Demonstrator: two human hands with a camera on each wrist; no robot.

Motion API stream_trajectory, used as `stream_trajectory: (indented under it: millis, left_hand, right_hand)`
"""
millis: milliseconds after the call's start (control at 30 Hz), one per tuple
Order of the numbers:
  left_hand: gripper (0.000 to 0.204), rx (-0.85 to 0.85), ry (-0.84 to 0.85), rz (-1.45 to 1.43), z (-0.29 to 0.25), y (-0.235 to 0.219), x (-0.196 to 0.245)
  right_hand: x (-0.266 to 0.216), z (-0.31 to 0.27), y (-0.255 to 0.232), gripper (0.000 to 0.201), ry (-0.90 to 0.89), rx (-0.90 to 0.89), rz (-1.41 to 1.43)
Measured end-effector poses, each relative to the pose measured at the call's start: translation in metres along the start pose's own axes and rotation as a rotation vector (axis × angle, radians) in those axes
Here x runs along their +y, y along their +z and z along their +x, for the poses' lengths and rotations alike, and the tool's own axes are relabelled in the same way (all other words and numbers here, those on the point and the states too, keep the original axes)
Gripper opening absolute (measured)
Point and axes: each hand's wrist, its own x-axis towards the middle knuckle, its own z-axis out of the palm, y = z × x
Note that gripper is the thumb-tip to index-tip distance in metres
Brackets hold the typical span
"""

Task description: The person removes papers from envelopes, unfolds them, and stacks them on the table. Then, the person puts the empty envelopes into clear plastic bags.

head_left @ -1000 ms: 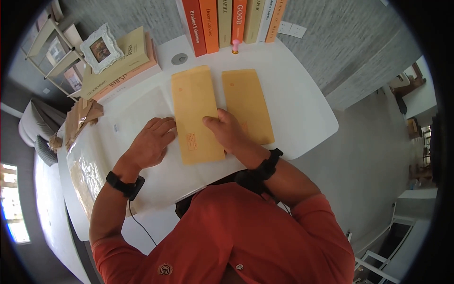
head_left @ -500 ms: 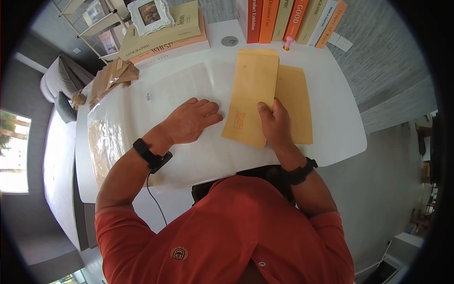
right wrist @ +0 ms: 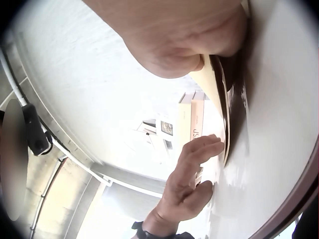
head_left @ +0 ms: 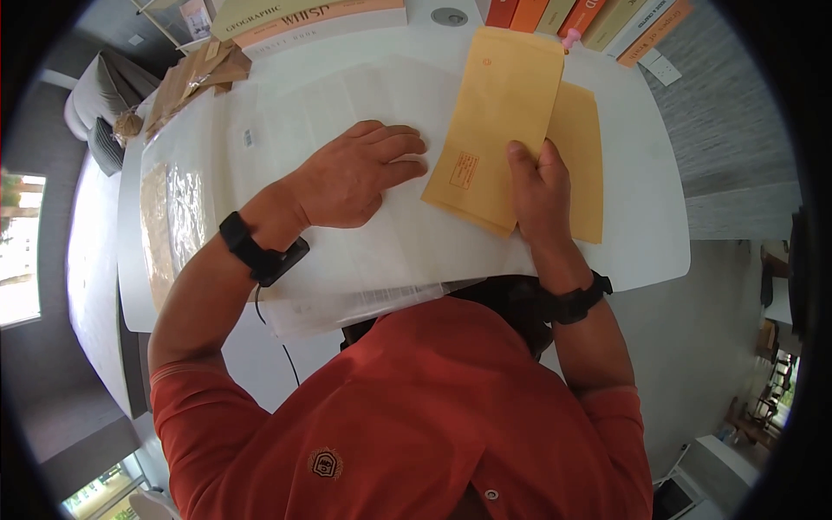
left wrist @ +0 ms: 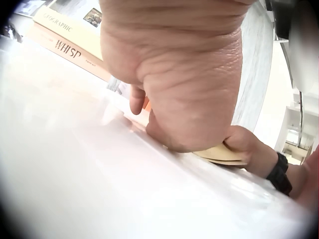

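Note:
In the head view my right hand (head_left: 542,191) grips a tan paper envelope (head_left: 503,113) by its right edge, thumb on top and fingers underneath. A small red printed box marks the envelope's lower left. It is slightly tilted and overlaps a second tan envelope (head_left: 585,147) on the white table. My left hand (head_left: 355,178) is over a translucent plastic sheet (head_left: 347,260), fingers loosely bent and holding nothing, just left of the gripped envelope. From the right wrist, the held envelope (right wrist: 222,104) shows edge-on, its layers slightly parted at the lower edge.
Stacked books (head_left: 321,26) stand at the back left, with upright books (head_left: 598,26) at the back right. A pink-handled stamp (head_left: 570,38) is before the upright books. Folded brown paper (head_left: 195,78) and shiny clear plastic wrap (head_left: 178,208) lie along the left side.
My right hand has drawn the envelope rightward, so it now overlaps the second one. My left hand, earlier at the envelope's left edge, is now apart from it. The head view has shifted.

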Motion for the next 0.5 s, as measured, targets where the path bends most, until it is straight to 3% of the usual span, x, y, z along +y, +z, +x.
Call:
stream_trajectory:
  millis: [100,400,500]
  left_hand:
    - [0.06,-0.118,-0.064,-0.242,-0.01,-0.007,0.007]
    - [0.08,-0.238,-0.013,-0.195,-0.031,-0.02,0.027]
    - [0.073,-0.267,-0.025,-0.16,-0.033,-0.022,0.033]
  right_hand:
    - [-0.002,0.0,0.001,0.022,-0.046,0.009,-0.066]
    - [-0.009,-0.003,0.005,0.023,-0.127,0.007,-0.224]
    - [-0.007,-0.001,0.003,0.023,-0.121,0.015,-0.262]
